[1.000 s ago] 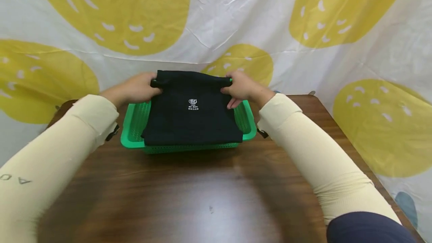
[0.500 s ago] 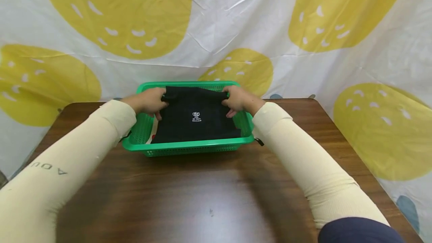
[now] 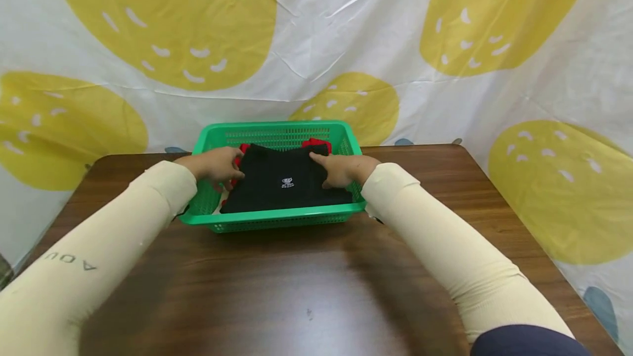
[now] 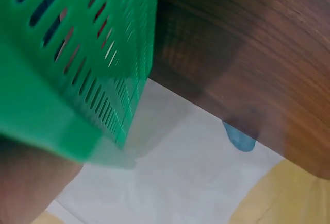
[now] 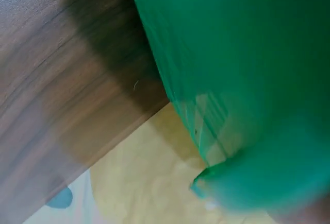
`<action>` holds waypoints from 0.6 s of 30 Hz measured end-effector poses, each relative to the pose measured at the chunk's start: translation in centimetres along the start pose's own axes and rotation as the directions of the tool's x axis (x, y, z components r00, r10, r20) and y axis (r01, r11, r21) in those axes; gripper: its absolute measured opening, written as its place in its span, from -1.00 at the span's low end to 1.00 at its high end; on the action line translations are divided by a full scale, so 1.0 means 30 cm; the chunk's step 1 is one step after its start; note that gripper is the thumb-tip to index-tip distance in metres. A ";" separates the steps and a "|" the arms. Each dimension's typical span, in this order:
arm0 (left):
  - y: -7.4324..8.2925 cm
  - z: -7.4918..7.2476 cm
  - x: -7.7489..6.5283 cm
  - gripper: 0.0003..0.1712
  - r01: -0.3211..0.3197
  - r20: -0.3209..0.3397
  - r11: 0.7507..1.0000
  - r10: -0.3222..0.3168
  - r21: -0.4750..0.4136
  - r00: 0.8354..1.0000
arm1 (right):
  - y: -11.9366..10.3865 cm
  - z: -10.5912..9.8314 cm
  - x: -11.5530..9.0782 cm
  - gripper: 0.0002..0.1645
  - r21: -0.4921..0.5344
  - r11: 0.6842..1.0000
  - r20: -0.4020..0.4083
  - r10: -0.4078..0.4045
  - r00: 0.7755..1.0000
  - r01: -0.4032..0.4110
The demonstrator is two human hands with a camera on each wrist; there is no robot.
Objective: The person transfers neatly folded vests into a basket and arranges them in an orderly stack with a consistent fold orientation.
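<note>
A folded black T-shirt (image 3: pixel 269 183) with a small white print lies inside the green plastic basket (image 3: pixel 277 213). Red cloth (image 3: pixel 316 142) shows from under its far right corner, and more red shows along its left side. My left hand (image 3: pixel 222 166) is inside the basket at the shirt's left edge, fingers loosely bent and apart. Across from it, my right hand (image 3: pixel 341 170) rests on the shirt's right side with the index finger stretched over the fabric. In both wrist views the basket's wall (image 4: pixel 77 54) hides most of the hands.
The basket stands toward the back of a dark wooden table (image 3: pixel 257 290). Behind it hangs a white curtain (image 3: pixel 316 32) with yellow fruit shapes, which also runs along the right side.
The black T-shirt has come down from above the basket's front rim to lie inside it. Both hands have lowered with it and loosened from its far corners.
</note>
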State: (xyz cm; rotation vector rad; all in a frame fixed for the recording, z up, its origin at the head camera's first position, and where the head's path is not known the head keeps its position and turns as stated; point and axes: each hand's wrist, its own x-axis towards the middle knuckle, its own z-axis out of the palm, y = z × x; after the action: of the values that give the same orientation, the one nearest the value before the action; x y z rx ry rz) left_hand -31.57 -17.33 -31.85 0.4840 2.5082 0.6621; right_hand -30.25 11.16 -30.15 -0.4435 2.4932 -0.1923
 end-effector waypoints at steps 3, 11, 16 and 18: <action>0.007 0.014 -0.011 -0.04 0.006 -0.045 1.000 -0.006 0.008 0.999 | -0.012 0.018 0.007 -0.24 -0.078 0.997 0.026 0.023 0.999 -0.021; 0.003 0.034 -0.033 0.09 0.006 -0.097 0.997 0.002 0.080 0.995 | -0.020 0.057 0.027 -0.27 -0.083 0.993 0.054 0.083 0.995 -0.078; 0.014 0.034 -0.061 -0.05 -0.011 -0.144 0.973 0.045 0.231 0.989 | -0.014 0.058 -0.004 -0.30 -0.059 0.998 -0.036 0.035 0.999 -0.037; 0.027 0.040 -0.085 -0.09 -0.011 -0.170 0.962 0.059 0.271 0.984 | -0.013 0.055 -0.037 -0.30 -0.052 0.999 -0.094 0.009 0.996 -0.014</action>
State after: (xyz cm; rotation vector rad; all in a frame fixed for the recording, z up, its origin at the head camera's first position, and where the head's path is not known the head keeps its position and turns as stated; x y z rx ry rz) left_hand -28.68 -17.37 -31.39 0.5909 2.7817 0.3906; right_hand -28.34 11.14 -30.80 -0.4509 2.5976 -0.1458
